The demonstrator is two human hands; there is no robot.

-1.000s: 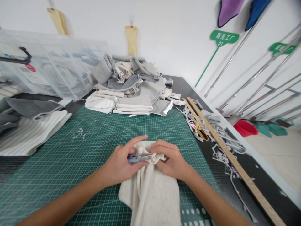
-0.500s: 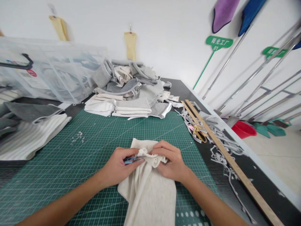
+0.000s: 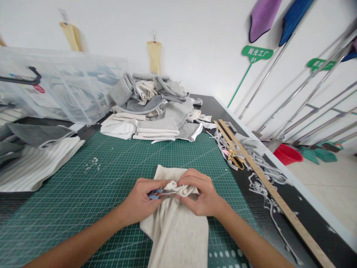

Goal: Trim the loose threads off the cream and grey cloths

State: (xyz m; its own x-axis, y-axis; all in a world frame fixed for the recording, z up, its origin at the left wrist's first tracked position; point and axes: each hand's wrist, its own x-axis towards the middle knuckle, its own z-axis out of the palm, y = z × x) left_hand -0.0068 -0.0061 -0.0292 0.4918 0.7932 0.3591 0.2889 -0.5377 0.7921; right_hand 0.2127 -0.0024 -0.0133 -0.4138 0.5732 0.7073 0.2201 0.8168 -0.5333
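Cream knit cloth (image 3: 178, 227) flat on the green cutting mat (image 3: 83, 193), long axis running from the near edge of the desk (image 3: 281, 219) away toward the hands, top edge bunched and rolled into a small curl right between them. Soft, slightly fuzzy weave, a lengthwise fold down the middle, far corner spread out beyond the knuckles.

Left hand (image 3: 142, 203) closed around small blue-handled snips (image 3: 160, 193), blades pointing right at the rolled edge and touching or nearly touching it; cannot tell whether the blades are parted. Right hand (image 3: 202, 195) pinched shut on the curled edge of the cloth, fingers bent over the top, thumb underneath. Both hands equally close to the curl, left from the left side, right from the right, so the cut line lies crosswise between them.

Farther out on the mat: a scatter of tiny pale offcuts (image 3: 92, 162) to the left. Beyond the mat's far edge, a heap of folded grey and white cloths (image 3: 156, 111). At the left edge, striped and grey fabric pieces (image 3: 36, 156), with a clear plastic bin (image 3: 58, 89) behind. To the right, on the black desk, a long wooden ruler (image 3: 267, 190) lying diagonally, yellow-handled scissors (image 3: 235, 160) just beside it, and loose grey trimmings (image 3: 264, 175) strewn about. A red basin (image 3: 287, 153) on the floor beyond.
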